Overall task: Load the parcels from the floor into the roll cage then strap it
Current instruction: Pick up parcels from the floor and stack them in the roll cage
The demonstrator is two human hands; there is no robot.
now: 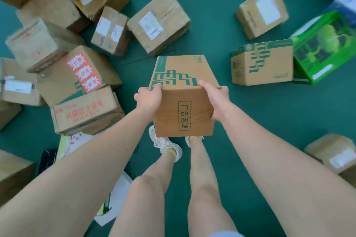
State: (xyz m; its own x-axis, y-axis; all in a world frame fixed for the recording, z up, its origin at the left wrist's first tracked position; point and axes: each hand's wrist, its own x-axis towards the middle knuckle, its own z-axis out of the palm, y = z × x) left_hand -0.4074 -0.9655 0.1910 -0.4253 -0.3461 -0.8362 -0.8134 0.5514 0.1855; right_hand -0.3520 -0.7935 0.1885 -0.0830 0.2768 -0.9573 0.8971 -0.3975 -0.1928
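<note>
Head view: one parcel [184, 102], a brown carton, is at centre frame. It hides the toes of the shoes [165, 145], so it appears to be raised off the green floor [212, 25].

The left hand [149, 98] grips its left side and the right hand [215, 100] its right side. The fingers [157, 87] of both are curled over the upper edges, clamping the carton between the palms. The parcel lies directly between the hands, equally near to each, with its long axis running away from the person toward the top of the frame.

The roll cage is not in view, so the direction of carry cannot be told.

Markings: the near face carries "广告区域" in green inside a dashed frame, crossed by clear tape. The top face bears a green stepped emblem.

- A matching carton [262, 63] at centre right shows the same emblem.
- A bright green carton [323, 48] sits just beside it.
- At centre left, a stickered box [81, 75] has three red labels, which are unreadable.
- Below it, a box with red print [86, 111] is too blurred to read with confidence.
</note>
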